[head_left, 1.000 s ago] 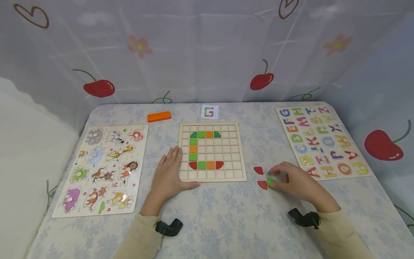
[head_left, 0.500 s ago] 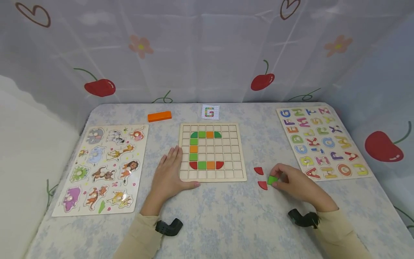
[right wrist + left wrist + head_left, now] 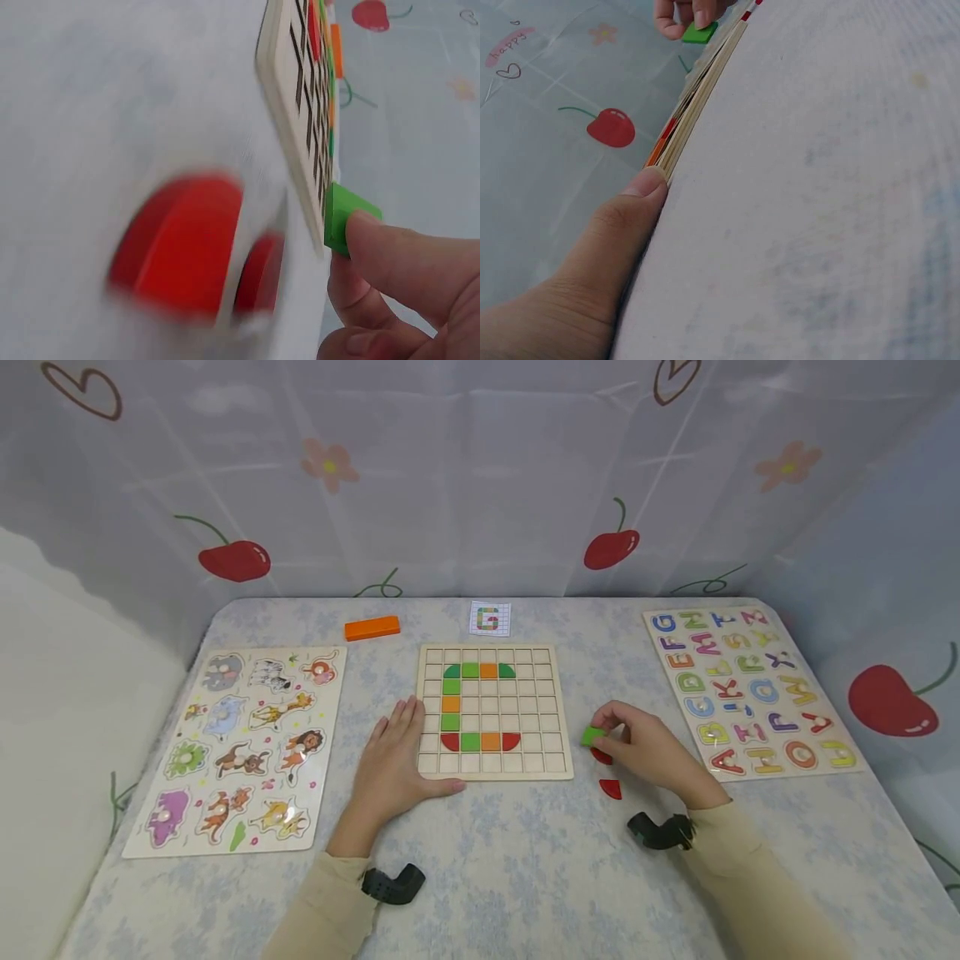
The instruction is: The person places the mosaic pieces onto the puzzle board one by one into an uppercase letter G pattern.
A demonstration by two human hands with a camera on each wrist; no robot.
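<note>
My right hand [image 3: 651,756] pinches a green square tile [image 3: 592,737] between thumb and fingers, raised off the table in the right wrist view. Below it lie two red quarter-round tiles [image 3: 611,789], one partly hidden by the hand. To the left is a wooden grid board [image 3: 538,765] with green, orange and red tiles set in a C-like outline. My left hand [image 3: 390,764] rests at the board's left side, fingers extended along the edge. Its thumb [image 3: 641,187] touches the front edge in the left wrist view.
A small pattern card [image 3: 490,619] lies behind the board, with an orange block [image 3: 372,627] to its left. An animal puzzle board [image 3: 300,793] lies at left, a letter puzzle board [image 3: 840,758] at right. A printed curtain [image 3: 465,485] hangs behind the table.
My right hand has lifted the green tile from beside the red tiles and moved it left and away from me, toward the board. The left hand has stayed in place.
</note>
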